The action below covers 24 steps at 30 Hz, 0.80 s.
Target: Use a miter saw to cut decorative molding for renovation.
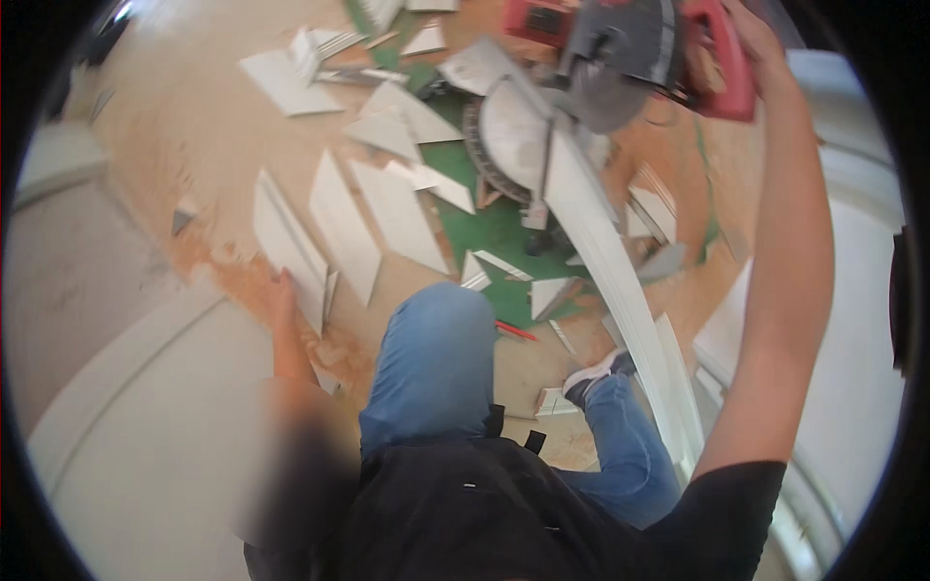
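Note:
My left hand [282, 302] is closed on the edge of a white moulding piece [291, 244] with slanted ends, low over the floor at the left. At the upper right, my right hand [760, 46] wraps round the red handle of a mitre saw [620, 63]. The saw's head is raised, and its round base [511, 131] sits on a green sheet [465, 203]. A long white moulding strip [605, 261] runs from the saw back past my right leg. Two more slant-cut white pieces [344, 228] lie beside the one at my left hand.
Several white offcuts [291, 82] are scattered left of the saw and in front of it. A red pencil [516, 331] lies near my knee. Large pale panels [145, 407] stand at the left, with more pale panels [838, 320] at the right. Reddish dust covers parts of the floor.

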Motion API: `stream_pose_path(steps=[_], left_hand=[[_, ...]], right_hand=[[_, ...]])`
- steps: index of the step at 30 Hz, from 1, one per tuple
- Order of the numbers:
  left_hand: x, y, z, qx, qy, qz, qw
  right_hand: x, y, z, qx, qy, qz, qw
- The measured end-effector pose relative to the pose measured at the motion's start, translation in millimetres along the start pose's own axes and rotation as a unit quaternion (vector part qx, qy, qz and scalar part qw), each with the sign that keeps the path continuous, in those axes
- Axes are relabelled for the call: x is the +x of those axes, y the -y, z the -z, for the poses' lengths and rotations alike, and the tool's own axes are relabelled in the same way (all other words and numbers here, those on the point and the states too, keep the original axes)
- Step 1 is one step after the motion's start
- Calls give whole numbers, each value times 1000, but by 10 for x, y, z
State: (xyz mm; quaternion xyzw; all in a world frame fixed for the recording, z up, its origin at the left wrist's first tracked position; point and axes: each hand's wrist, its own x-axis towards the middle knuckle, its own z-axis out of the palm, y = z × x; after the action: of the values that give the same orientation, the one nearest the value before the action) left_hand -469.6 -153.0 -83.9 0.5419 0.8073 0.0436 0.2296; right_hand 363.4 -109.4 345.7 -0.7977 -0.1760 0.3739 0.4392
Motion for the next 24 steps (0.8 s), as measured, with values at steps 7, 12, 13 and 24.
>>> stream_pose_path(steps=[7, 12, 13, 24], left_hand=[[-460, -2007, -205, -164, 57, -286, 942], [-937, -2963, -278, -240, 211, -255, 912], [-1000, -3051, -264, -236, 255, -257, 902], [-1379, -3552, -483, -195, 461, -245, 830]], right_hand=[[-481, -1700, 342, -190, -164, 263, 931], [-2246, -4162, 226, -571, -8, 9, 821], [-2544, -4521, 345, -535, 23, -13, 844], [-2972, -5023, 515, -557, 49, 70, 826]])
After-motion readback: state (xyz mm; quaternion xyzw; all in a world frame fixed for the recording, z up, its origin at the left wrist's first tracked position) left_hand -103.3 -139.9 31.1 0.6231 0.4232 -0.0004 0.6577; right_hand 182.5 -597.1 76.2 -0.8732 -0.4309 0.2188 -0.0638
